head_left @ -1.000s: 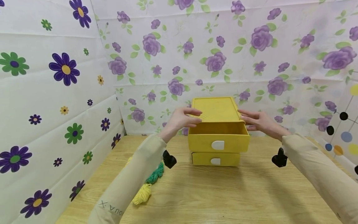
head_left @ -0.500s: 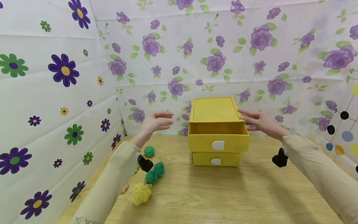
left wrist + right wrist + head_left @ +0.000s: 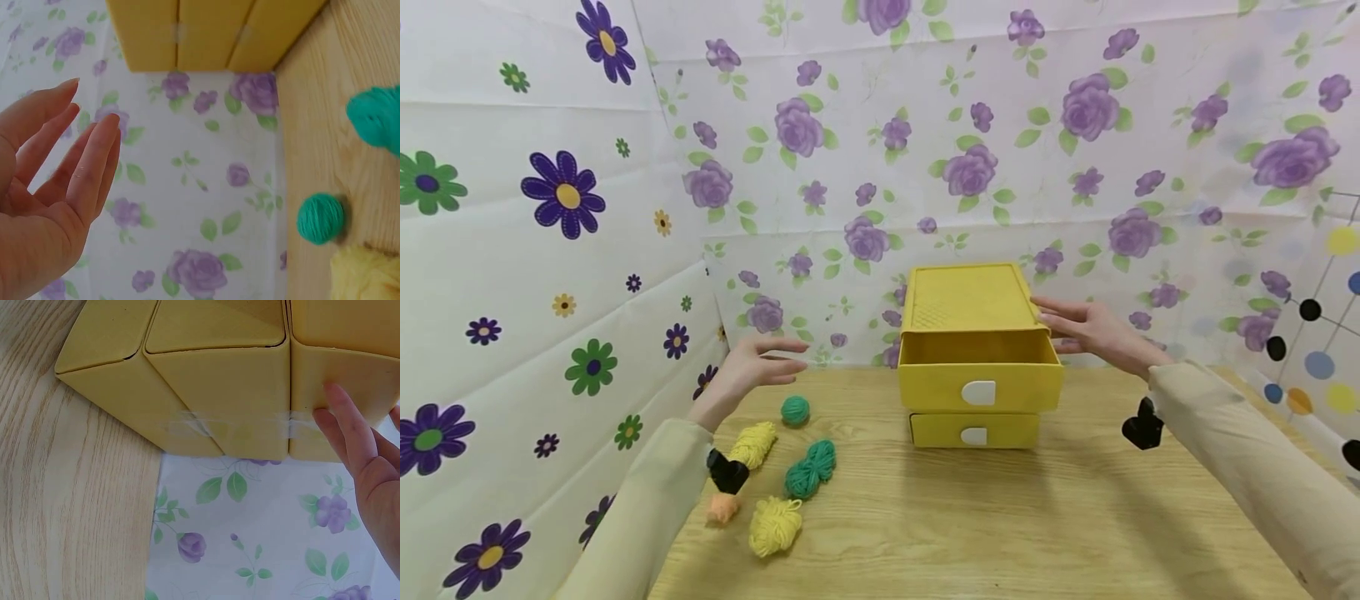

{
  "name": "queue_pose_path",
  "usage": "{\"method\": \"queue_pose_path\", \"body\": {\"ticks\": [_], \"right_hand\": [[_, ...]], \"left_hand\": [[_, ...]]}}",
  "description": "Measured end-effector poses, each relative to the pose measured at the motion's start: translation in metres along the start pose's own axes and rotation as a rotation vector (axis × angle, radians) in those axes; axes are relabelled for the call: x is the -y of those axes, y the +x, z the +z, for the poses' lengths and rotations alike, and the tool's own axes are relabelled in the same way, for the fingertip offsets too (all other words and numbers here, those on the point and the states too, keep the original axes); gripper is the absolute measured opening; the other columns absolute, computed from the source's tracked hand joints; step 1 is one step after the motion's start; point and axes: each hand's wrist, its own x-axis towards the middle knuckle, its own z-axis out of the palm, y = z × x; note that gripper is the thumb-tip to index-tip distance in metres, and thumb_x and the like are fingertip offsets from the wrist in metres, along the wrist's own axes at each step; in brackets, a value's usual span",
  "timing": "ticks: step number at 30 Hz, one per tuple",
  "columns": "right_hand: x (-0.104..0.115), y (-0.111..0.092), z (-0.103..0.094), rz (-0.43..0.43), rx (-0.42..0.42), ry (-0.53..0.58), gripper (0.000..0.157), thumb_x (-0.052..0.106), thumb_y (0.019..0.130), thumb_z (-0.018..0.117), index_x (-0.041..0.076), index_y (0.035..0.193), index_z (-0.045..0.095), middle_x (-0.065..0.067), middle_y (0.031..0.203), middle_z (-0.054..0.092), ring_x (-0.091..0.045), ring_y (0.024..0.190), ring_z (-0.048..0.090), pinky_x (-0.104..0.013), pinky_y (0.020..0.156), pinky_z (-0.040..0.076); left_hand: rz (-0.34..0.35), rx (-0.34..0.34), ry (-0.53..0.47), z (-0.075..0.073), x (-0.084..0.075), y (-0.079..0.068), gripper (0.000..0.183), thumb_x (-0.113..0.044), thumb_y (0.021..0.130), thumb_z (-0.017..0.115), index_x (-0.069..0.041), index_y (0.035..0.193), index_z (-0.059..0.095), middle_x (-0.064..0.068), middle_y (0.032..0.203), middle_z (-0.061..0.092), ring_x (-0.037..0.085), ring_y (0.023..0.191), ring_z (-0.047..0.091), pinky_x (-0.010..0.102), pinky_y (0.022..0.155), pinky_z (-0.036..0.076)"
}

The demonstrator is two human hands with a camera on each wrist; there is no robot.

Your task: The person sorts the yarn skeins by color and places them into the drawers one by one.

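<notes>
A yellow drawer cabinet [image 3: 970, 296] stands against the back wall. Its top drawer [image 3: 981, 387] with a white handle is pulled out, and the part inside that shows is bare. Straight fingers of my right hand [image 3: 1093, 333] touch the cabinet's right side near the top; the right wrist view shows the fingertips on the side panel [image 3: 225, 400]. My left hand [image 3: 748, 371] is in the air, fingers extended, holding nothing. Below it lie a green yarn ball [image 3: 795, 410] and a yellow yarn skein [image 3: 752, 444], partly behind the wrist camera.
Further forward on the wooden table [image 3: 940, 533] are a twisted green yarn skein [image 3: 810, 469], another yellow yarn bundle [image 3: 775, 527] and a small orange piece [image 3: 722, 507]. A lower drawer [image 3: 976, 431] sits under the pulled-out one. Flowered sheets [image 3: 842, 167] line the back and left.
My left hand has left the cabinet's top left edge and moved left and down over the yarn. The right hand has stayed at the cabinet's side. The view has shifted slightly.
</notes>
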Motion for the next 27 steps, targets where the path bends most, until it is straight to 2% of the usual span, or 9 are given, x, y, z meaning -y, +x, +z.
{"method": "queue_pose_path", "body": {"ticks": [5,10,15,21,24,27], "right_hand": [[0.0,0.0,-0.001,-0.007,0.003,-0.007,0.059,0.034,0.092,0.054,0.014,0.143,0.03,-0.015,0.142,0.027,-0.03,0.113,0.047,-0.041,0.084,0.043],[0.0,0.001,0.0,-0.009,0.002,-0.003,0.058,0.033,0.092,0.053,0.014,0.142,0.031,-0.014,0.143,0.026,-0.031,0.115,0.045,-0.04,0.084,0.043],[0.001,0.0,0.001,-0.022,0.025,-0.026,0.057,0.032,0.093,0.051,0.013,0.143,0.029,-0.014,0.144,0.023,-0.033,0.117,0.041,-0.037,0.084,0.044],[0.001,0.001,-0.001,-0.022,0.028,-0.019,0.058,0.032,0.093,0.051,0.012,0.143,0.028,-0.016,0.143,0.024,-0.031,0.114,0.045,-0.038,0.084,0.044],[0.0,0.001,-0.001,-0.024,0.022,-0.022,0.059,0.032,0.093,0.051,0.01,0.143,0.029,-0.017,0.143,0.024,-0.031,0.114,0.045,-0.037,0.083,0.045],[0.0,0.001,0.0,-0.022,0.016,-0.03,0.059,0.033,0.093,0.052,0.011,0.142,0.029,-0.017,0.143,0.025,-0.032,0.114,0.045,-0.036,0.082,0.045]], "left_hand": [[-0.004,-0.031,0.018,-0.013,0.013,-0.011,0.044,-0.012,0.081,0.069,0.005,0.119,0.056,0.019,0.125,0.047,0.028,0.098,0.057,0.038,0.079,0.047],[-0.02,-0.016,0.017,-0.025,0.026,-0.022,0.044,-0.011,0.081,0.069,0.007,0.119,0.055,0.023,0.124,0.047,0.029,0.098,0.057,0.04,0.08,0.046],[-0.068,0.043,0.047,-0.044,0.043,-0.037,0.047,-0.013,0.082,0.068,0.006,0.122,0.053,0.023,0.128,0.043,0.031,0.1,0.056,0.039,0.08,0.047],[-0.11,0.113,0.097,-0.061,0.057,-0.051,0.045,-0.017,0.082,0.068,0.005,0.12,0.055,0.024,0.126,0.045,0.03,0.097,0.057,0.04,0.079,0.047],[-0.135,0.2,0.094,-0.068,0.065,-0.059,0.042,-0.012,0.083,0.066,0.005,0.12,0.055,0.023,0.124,0.047,0.034,0.1,0.055,0.042,0.079,0.047],[-0.191,0.291,0.089,-0.074,0.073,-0.067,0.039,-0.009,0.083,0.065,0.004,0.118,0.057,0.022,0.123,0.049,0.037,0.102,0.052,0.044,0.079,0.047]]}}
